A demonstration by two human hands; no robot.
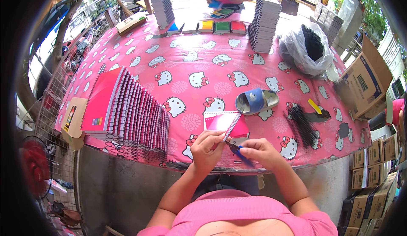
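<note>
Holding a Spiral-Bound Notebook at the Tabletop Edge

Left hand [206, 148] grasps the pink notebook [225, 125] at its near spiral end; right hand [261, 151] is clenched on blue-handled pliers [238, 152], just beside. Spiral axis runs away from the person; both hands are equally near.

Open brown cardboard box [368, 83] at the right table edge, tilted, with a blue-and-white label on its flap. Stack of small brown cartons [373, 168] low on the far right, dark printed labels on their fronts. Clear plastic bag [306, 45] far right on the table, dark contents. Flat tan carton [73, 118] at the left edge, small coloured label.
</note>
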